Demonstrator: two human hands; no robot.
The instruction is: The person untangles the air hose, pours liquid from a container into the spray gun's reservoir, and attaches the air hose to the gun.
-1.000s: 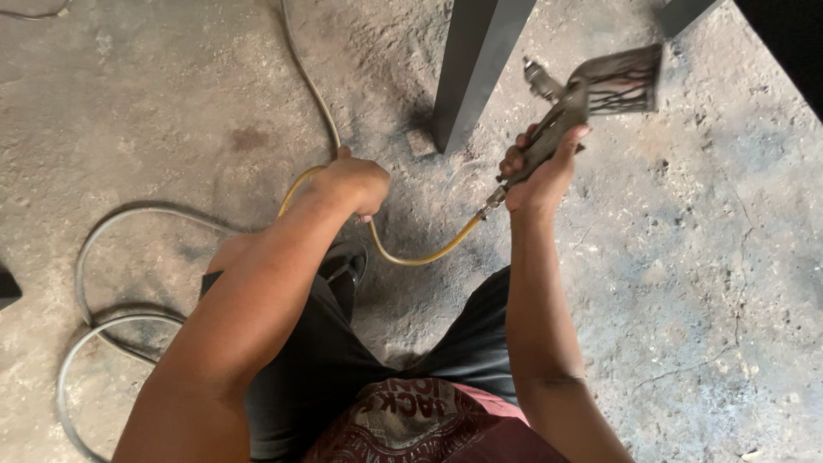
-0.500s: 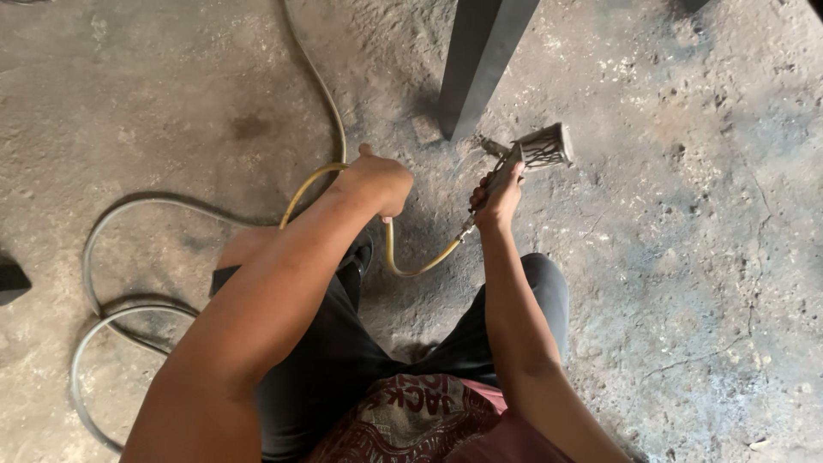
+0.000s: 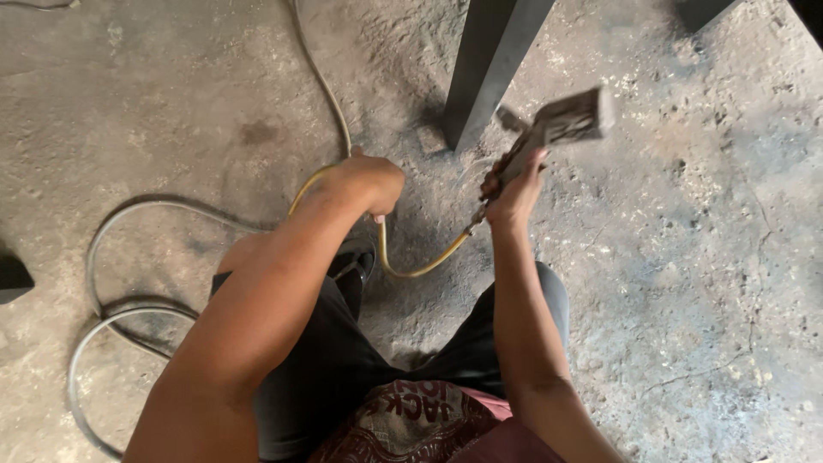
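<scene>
My right hand (image 3: 513, 187) grips the handle of a grimy metal air tool (image 3: 561, 123), held up over the concrete floor with its blocky head pointing right. A yellow hose (image 3: 420, 266) runs from the tool's handle down in a loop to my left hand (image 3: 367, 182), which is closed around it. Beyond my left hand the hose continues up the floor and also curls away to the left. I am crouched, with my black-trousered knees below both arms.
A dark square steel post (image 3: 484, 69) stands on the floor just above my hands, a small block at its foot. Grey hose coils (image 3: 120, 317) lie at left. A dark object (image 3: 13, 279) sits at the left edge. Rough concrete extends right.
The tool dipped lower and closer to the post, then came back up and swung right. My left hand stayed on the yellow hose, shifting slightly.
</scene>
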